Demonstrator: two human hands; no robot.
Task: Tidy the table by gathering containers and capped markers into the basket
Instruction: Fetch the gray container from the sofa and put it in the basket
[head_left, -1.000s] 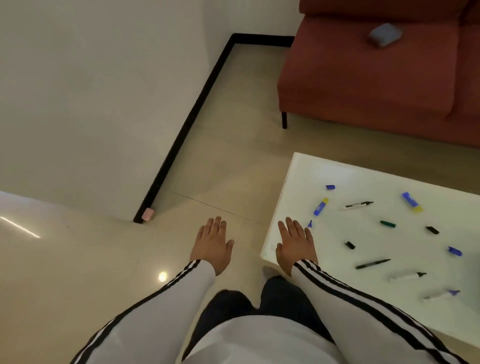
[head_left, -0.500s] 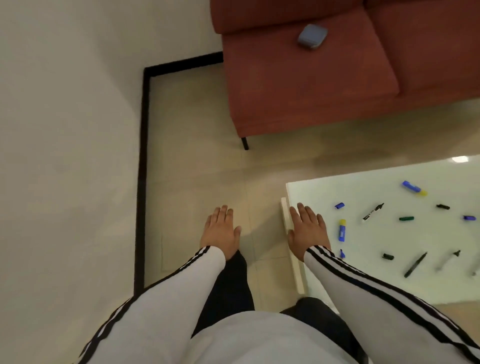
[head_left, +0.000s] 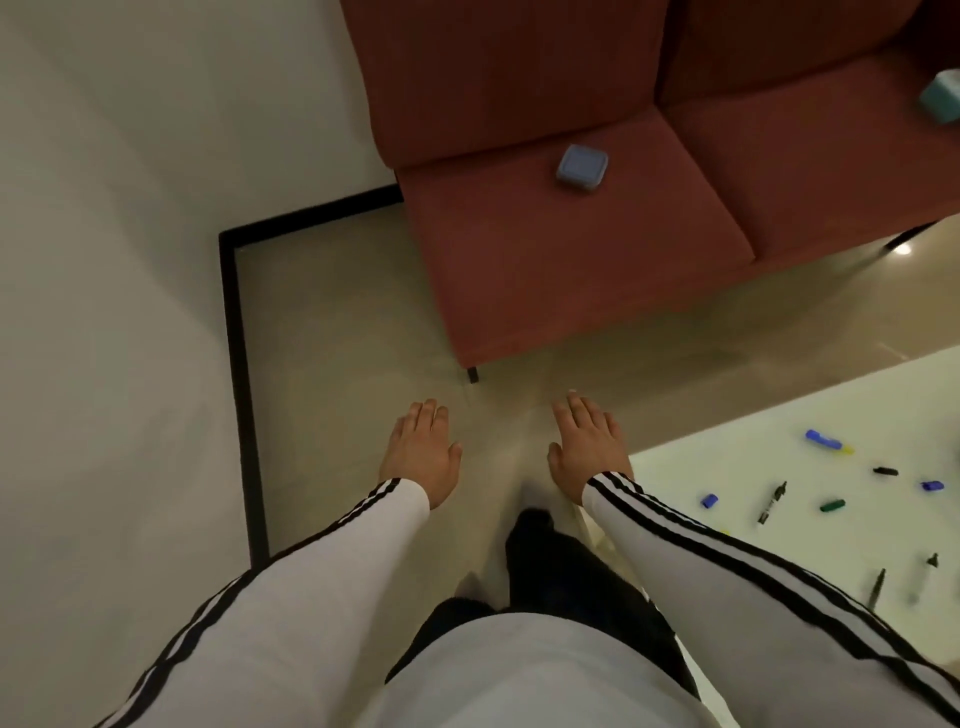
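While neither hand has anything in it, I judge I am at the very start, looking over what there is to gather. My left hand (head_left: 421, 452) hangs palm down over the floor (head_left: 337, 364), fingers straight and together, empty. Just right of it, my right hand (head_left: 587, 447) is the same: flat and empty, close to the near corner of the table (head_left: 727, 467).

Well ahead of the right hand, a small blue container (head_left: 582, 167) with its lid on sits on the seat of the red sofa (head_left: 545, 291). To the right of that hand, pens and loose caps lie scattered on the table: a blue cap (head_left: 709, 500) nearest, then a black marker (head_left: 772, 501), a green cap (head_left: 832, 505) and a blue highlighter (head_left: 826, 441). Farthest right, a teal container (head_left: 943, 104) shows partly on the sofa.

I cannot see the basket. Next, I think, I must reach forward for the blue container or turn right to match caps to markers.
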